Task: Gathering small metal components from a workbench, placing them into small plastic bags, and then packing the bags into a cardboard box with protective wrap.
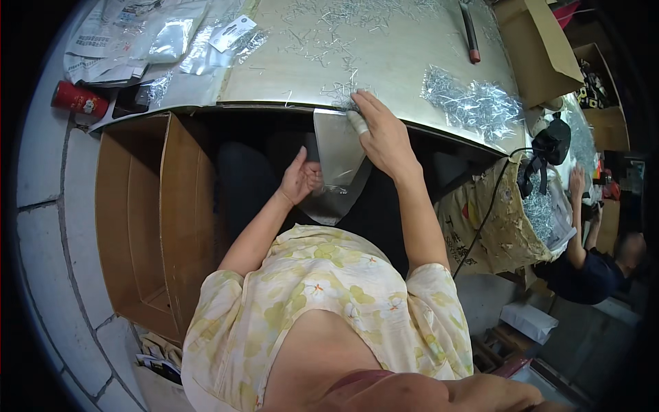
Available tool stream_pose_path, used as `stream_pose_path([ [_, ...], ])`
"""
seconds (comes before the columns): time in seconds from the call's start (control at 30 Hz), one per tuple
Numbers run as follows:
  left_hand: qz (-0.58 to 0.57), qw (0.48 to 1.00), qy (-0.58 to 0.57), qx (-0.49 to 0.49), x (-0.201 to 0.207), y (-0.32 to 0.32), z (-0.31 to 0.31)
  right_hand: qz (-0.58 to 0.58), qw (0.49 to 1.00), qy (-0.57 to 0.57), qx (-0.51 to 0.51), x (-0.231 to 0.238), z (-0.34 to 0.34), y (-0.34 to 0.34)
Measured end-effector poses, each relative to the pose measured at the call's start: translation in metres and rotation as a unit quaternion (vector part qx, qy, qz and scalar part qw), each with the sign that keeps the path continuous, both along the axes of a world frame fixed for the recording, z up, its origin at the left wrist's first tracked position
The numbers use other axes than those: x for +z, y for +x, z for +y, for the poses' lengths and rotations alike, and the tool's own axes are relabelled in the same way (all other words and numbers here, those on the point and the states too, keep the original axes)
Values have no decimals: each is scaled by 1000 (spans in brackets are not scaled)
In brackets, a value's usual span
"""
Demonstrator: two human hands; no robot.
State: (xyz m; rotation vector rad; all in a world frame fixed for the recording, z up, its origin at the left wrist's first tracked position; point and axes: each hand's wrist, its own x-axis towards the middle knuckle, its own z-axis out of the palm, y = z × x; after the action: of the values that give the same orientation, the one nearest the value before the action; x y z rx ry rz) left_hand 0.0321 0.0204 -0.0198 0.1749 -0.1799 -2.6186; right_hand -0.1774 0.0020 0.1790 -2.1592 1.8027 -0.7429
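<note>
A clear plastic bag hangs down from the table's front edge, with a few small shiny pieces low in it. Beside its left edge is my left hand, thumb raised and fingers curled in; whether they grip the bag I cannot make out. My right hand reaches over the table edge, fingers stretched toward a small heap of thin metal pins. A pale wrap covers one of its digits, next to the bag's upper right side. Nothing shows in its grasp.
More pins lie piled on the tabletop, near a dark rod. Cardboard boxes stand at left, beside a red can. A sack of pins sits at right; beyond it another person works.
</note>
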Motion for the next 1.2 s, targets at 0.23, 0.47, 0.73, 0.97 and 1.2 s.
stream_pose_path([
  [0.23, -176, 982, -9, 71, 34, -34, 8, -31, 998, -39, 34, 2, -17, 3],
  [0.47, -130, 987, -90, -33, -41, 4, -1, 10, 996, -5, 91, 13, 33, 3],
  [0.73, -96, 995, -29, -1, 18, -13, 6, -177, 983, 38, 23, 2, 74, -22],
  [0.97, -117, 993, -15, -5, 31, -7, 23, -249, 964, 98, 5, -26, 92, -21],
  [1.2, -376, 893, -247, 7, 49, -21, 40, -143, 943, 250, 166, -47, 93, 8],
])
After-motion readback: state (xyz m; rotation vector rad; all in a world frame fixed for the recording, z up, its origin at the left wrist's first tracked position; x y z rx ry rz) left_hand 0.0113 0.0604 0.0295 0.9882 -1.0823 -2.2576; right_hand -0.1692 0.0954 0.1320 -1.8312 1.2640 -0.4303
